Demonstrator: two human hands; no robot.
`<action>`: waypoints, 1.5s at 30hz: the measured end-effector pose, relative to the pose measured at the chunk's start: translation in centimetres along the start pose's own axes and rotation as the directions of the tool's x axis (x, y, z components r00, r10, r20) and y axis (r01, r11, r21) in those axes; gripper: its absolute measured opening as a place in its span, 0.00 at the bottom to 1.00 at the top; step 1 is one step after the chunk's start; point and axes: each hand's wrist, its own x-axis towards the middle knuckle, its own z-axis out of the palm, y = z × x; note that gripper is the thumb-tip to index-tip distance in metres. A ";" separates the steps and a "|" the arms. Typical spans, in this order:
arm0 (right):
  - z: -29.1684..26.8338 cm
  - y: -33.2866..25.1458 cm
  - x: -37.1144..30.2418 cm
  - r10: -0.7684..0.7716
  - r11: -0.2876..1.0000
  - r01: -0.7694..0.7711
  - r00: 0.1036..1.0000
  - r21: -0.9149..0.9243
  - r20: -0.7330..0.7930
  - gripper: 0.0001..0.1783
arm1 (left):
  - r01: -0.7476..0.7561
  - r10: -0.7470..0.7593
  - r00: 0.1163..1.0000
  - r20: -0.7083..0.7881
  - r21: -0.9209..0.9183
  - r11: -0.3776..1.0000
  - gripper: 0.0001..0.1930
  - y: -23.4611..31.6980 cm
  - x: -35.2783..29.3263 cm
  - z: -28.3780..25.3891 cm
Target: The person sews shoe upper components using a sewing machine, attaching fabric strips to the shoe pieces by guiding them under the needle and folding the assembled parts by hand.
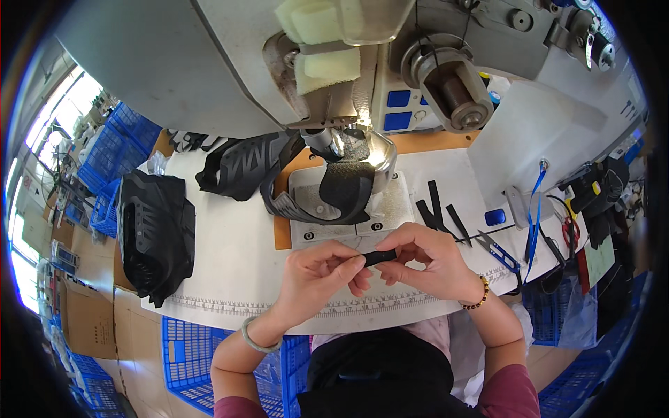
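Observation:
A short black strip [380, 258] is pinched between my two hands above the table's front edge. My left hand [322, 273] grips its left end with thumb and forefinger. My right hand [431, 259] closes thumb and fingers on the other end. Just beyond them, a black shoe upper [346, 188] lies under the head of the sewing machine [366, 150], on its metal plate [306, 230]. Several more black strips [433, 198] lie on the white table to the right, beside blue-handled thread snips [503, 254].
Stacked black shoe uppers [155, 233] stand at the table's left, with more uppers [244, 167] chained toward the machine. A printed ruler scale [230, 305] follows the front edge. A blue basket [188, 355] stands below. Red-handled scissors [570, 230] and a blue ribbon [536, 223] are at right.

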 end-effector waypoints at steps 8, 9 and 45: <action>0.4 0.0 0.2 0.054 0.985 -0.057 0.998 0.164 0.024 0.13 | 0.008 -0.008 1.000 -0.007 -0.018 1.000 0.06 0.2 -0.2 -0.2; 0.5 0.1 0.2 0.090 0.966 -0.095 0.995 0.242 0.031 0.14 | 0.006 -0.006 1.000 -0.017 -0.010 1.000 0.06 0.3 -0.3 -0.2; 3.5 -1.1 5.1 -0.027 0.995 0.063 0.921 0.080 -0.388 0.08 | 0.077 -0.054 0.993 -0.104 0.232 0.970 0.08 9.3 4.8 -2.5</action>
